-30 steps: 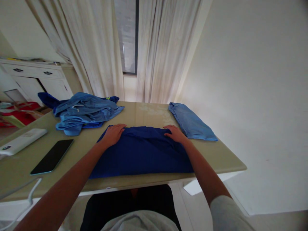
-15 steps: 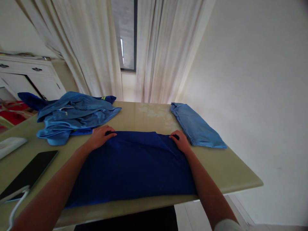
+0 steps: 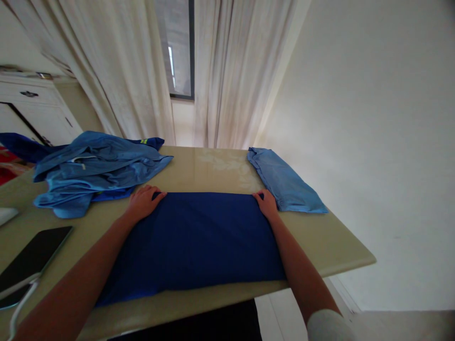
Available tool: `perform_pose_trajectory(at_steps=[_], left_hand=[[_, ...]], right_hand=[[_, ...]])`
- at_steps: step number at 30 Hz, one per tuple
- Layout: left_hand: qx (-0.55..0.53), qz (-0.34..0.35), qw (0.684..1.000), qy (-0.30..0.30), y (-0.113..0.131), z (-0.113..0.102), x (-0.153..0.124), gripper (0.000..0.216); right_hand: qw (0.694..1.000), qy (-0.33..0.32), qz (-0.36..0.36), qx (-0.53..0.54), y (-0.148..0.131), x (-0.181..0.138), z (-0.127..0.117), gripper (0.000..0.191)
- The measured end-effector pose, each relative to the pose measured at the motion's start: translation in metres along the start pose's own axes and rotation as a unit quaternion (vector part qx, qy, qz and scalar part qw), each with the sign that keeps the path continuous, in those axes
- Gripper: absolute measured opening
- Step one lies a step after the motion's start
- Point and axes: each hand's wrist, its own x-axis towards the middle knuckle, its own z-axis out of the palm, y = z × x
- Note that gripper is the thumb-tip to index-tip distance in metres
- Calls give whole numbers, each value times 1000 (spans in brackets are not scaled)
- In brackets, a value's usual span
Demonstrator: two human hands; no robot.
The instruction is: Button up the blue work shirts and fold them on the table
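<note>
A dark blue garment [image 3: 206,241] lies folded into a wide panel at the table's near edge; its exact kind is hidden by the folding. My left hand [image 3: 145,202] pinches its far left corner between thumb and fingers. At the far right corner, my right hand [image 3: 266,203] grips the cloth in the same way. The far edge between them runs straight and taut. A folded light blue garment [image 3: 284,182] lies just beyond my right hand. Past my left hand is a crumpled pile of light blue clothing [image 3: 103,163], with darker blue cloth under it.
The pale table [image 3: 213,170] has a rounded right corner beside a white wall [image 3: 373,142]. On the left lie a dark tablet [image 3: 35,255] with a white cable [image 3: 24,298] across it and a white object [image 3: 7,215] at the frame edge. Curtains [image 3: 241,71] hang behind.
The loose fold along the dark blue garment's far edge has been drawn straight and its surface smoothed. Both hands keep their grip on the corners. The view has shifted slightly.
</note>
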Motion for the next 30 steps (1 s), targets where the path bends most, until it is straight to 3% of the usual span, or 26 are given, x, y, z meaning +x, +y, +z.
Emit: perform_pose_trajectory(at_steps=[3,7,9,12,16,18,21,24,30], left_hand=[[1,8,1000,-19,-12,-11,2,48],[8,-28,999,35,-21,-16,-13,46],[-10,-62,997,52,-24,-15,-27,52],[-48,-108,993,23,-24,-16,-46,53],[-155,-137,978,-21,-11,-28,-52,44],[-253,-201,946,-11,0,-36,-50,49],[-420,-296,857,-50,15,-48,-50,60],[-526,-295,787,-129,24,-59,-53,53],[-564,-284,767,-118,44,-76,-55,48]], right_hand=[[1000,-12,-3,-23,-4,5,1,31],[1000,-17,6,-26,-10,5,-6,32],[999,-11,32,-27,-8,-1,-15,35],[994,-17,105,-10,-1,-18,-34,49],[964,-130,196,123,-3,-39,-63,53],[939,-180,226,188,-13,-47,-75,50],[881,-247,280,292,-33,-56,-88,47],[828,-275,308,379,-51,-64,-93,40],[846,-202,222,441,-50,-79,-113,34]])
